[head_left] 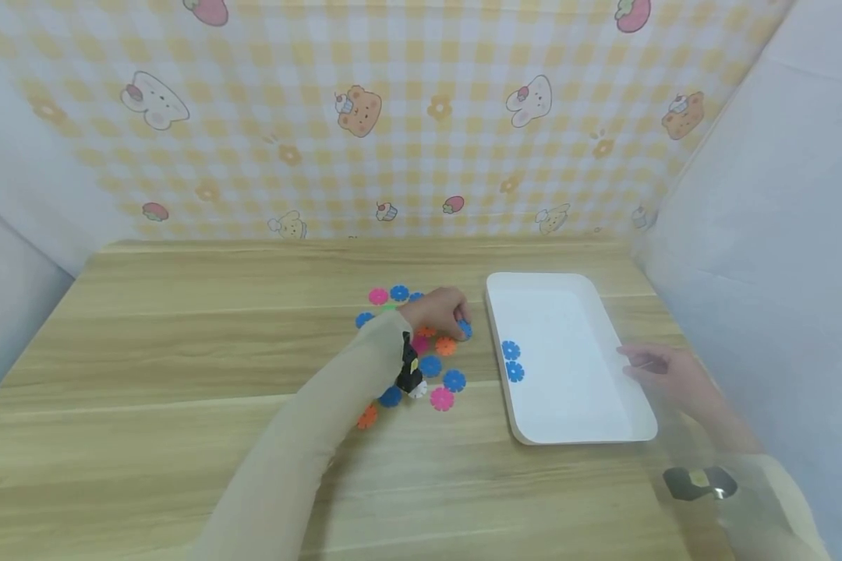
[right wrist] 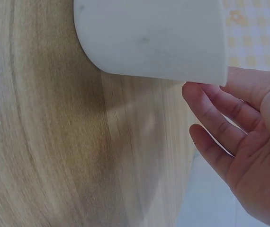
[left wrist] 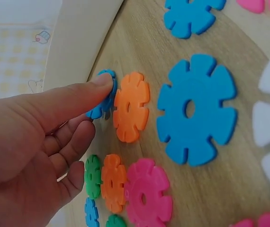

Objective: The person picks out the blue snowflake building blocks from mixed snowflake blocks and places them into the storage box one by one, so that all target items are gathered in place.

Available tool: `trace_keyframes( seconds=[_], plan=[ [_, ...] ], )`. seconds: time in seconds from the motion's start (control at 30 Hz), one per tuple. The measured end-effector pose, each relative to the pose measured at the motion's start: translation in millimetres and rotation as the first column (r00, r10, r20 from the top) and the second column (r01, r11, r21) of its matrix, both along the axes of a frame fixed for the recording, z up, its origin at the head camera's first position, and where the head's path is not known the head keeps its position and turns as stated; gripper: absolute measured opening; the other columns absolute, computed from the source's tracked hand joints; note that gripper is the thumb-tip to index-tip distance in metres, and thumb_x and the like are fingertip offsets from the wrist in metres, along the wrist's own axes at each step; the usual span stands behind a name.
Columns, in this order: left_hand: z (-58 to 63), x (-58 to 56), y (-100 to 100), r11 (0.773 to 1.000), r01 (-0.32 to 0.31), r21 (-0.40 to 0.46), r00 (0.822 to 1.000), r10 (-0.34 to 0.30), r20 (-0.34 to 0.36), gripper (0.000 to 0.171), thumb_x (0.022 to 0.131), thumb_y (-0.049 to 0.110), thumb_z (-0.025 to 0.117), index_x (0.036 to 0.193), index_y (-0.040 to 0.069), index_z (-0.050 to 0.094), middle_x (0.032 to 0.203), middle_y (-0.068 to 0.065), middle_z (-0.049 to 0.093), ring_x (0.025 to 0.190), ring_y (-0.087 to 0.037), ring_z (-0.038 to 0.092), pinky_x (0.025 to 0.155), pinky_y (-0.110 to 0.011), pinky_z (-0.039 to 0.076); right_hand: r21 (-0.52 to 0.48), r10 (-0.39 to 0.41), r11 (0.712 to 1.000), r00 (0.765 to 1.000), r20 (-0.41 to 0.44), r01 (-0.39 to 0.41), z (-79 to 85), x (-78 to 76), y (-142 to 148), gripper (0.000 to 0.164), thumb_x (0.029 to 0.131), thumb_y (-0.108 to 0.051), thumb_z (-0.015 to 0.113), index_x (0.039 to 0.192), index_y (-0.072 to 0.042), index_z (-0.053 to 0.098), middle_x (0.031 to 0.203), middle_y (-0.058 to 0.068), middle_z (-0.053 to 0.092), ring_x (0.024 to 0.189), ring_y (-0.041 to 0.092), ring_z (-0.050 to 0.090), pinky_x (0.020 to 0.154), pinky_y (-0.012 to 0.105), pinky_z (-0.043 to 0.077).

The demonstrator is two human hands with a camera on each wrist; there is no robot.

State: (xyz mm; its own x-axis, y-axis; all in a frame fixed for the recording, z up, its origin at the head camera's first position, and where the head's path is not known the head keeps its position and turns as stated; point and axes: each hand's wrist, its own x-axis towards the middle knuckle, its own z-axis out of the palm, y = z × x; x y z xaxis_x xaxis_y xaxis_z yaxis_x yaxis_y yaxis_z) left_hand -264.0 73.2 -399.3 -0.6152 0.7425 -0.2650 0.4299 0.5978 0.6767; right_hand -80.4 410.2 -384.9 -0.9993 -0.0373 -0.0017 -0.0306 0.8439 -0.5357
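Among the scattered flower-shaped discs, my left hand [head_left: 443, 310] pinches a blue notched disc [left wrist: 107, 97] between thumb and fingers. Right beside that disc lies an orange disc [left wrist: 131, 108], with a larger-looking blue disc [left wrist: 173, 111] farther along the table. My right hand [right wrist: 248, 123] holds the right side wall of a white tray [right wrist: 154, 42], the thumb over the rim and fingertips against the outside. Inside the tray, by its left wall, are two blue discs [head_left: 513, 361]. The left forearm covers part of the disc group in the head view.
Pink discs [head_left: 442, 399], a white disc [head_left: 418, 389] and several others in blue, orange and green lie left of the tray on the wooden table [head_left: 182, 374]. A checked yellow cloth [head_left: 421, 156] hangs behind; a white sheet [head_left: 772, 234] hangs at the right.
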Motion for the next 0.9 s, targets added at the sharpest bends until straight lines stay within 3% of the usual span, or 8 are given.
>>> trace_keyframes(
  seconds=[0.2, 0.4, 0.63, 0.8, 0.9],
  plan=[
    [2.9, 0.9, -4, 0.997, -0.012, 0.070, 0.999, 0.009, 0.045, 0.013, 0.084, 0.000, 0.062, 0.097, 0.002, 0.064, 0.092, -0.006, 0.060, 0.086, -0.017, 0.055, 0.073, -0.022, 0.047, -0.001, -0.003, 1.000, 1.000, 0.018, 0.003, -0.2, -0.7, 0, 0.037, 0.088, -0.017, 0.061, 0.120, 0.001, 0.056, 0.103, 0.025, 0.061, 0.092, 0.041, 0.058, 0.074, 0.048, 0.050],
    [13.9, -0.8, -5, 0.990, 0.027, 0.135, 1.000, -0.026, -0.008, 0.012, 0.086, 0.003, 0.060, 0.095, 0.003, 0.067, 0.093, -0.004, 0.064, 0.087, -0.014, 0.057, 0.077, -0.021, 0.047, -0.015, -0.013, 1.000, 0.999, 0.034, 0.013, -0.2, -0.6, 0, 0.038, 0.089, -0.019, 0.060, 0.121, 0.001, 0.056, 0.105, 0.026, 0.060, 0.094, 0.042, 0.058, 0.074, 0.049, 0.050],
    [31.8, -0.5, 6, 0.959, 0.053, 0.279, 0.999, -0.052, -0.012, 0.016, 0.087, 0.008, 0.060, 0.102, 0.003, 0.065, 0.099, -0.004, 0.064, 0.093, -0.014, 0.057, 0.080, -0.020, 0.046, -0.005, -0.008, 1.000, 1.000, 0.012, 0.008, -1.2, 0.5, 1, 0.037, 0.088, -0.017, 0.061, 0.120, 0.001, 0.056, 0.104, 0.025, 0.061, 0.092, 0.041, 0.059, 0.071, 0.041, 0.052],
    [38.9, -1.0, 23, 0.953, 0.132, 0.273, 0.991, -0.122, -0.056, 0.022, 0.089, 0.009, 0.057, 0.110, 0.004, 0.063, 0.105, -0.004, 0.062, 0.097, -0.014, 0.055, 0.081, -0.020, 0.045, 0.012, -0.003, 1.000, 1.000, -0.021, 0.003, -3.0, 0.6, 1, 0.035, 0.087, -0.015, 0.062, 0.118, 0.001, 0.058, 0.103, 0.024, 0.062, 0.089, 0.037, 0.060, 0.069, 0.027, 0.050],
    [39.8, -2.9, 36, 0.952, 0.193, 0.239, 0.980, -0.177, -0.085, 0.021, 0.090, 0.008, 0.056, 0.109, 0.005, 0.065, 0.107, -0.004, 0.063, 0.098, -0.014, 0.056, 0.082, -0.019, 0.045, 0.019, -0.002, 1.000, 0.999, -0.039, 0.003, -3.4, 0.1, 1, 0.034, 0.086, -0.015, 0.063, 0.117, 0.000, 0.059, 0.101, 0.022, 0.063, 0.086, 0.026, 0.062, 0.068, 0.023, 0.049]
  ],
)
